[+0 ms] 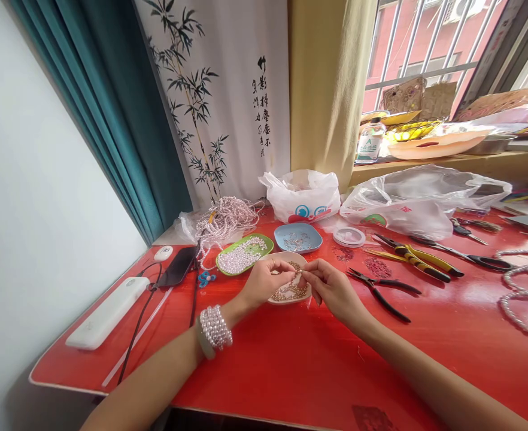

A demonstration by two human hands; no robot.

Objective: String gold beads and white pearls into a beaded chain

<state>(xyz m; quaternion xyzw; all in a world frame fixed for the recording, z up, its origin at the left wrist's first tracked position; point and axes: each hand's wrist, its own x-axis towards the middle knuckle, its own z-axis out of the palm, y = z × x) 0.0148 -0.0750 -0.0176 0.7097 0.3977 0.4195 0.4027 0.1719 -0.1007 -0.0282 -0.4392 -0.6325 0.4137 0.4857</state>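
Observation:
Above a pale dish (309, 294) of small gold beads (286, 293), my two hands meet fingertip to fingertip. My left hand (266, 280), with strands of pearly beads round its wrist, is closed in a pinch. Opposite it, my right hand (329, 281) pinches too. Whatever lies between the fingertips is too small to name. Behind the left hand sits a green dish (268, 240) with white pearl beads (239, 257). A blue dish (309, 230) holding small metal-like pieces stands just beyond the pale one.
Right of my hands lie black-handled pliers (381, 288), yellow-and-black pliers (419, 258) and scissors (470, 256). Bead strands (230, 218) are heaped at the back left. Plastic bags (302, 194) line the back. A phone (178, 266) and white power bank (106, 314) rest at left.

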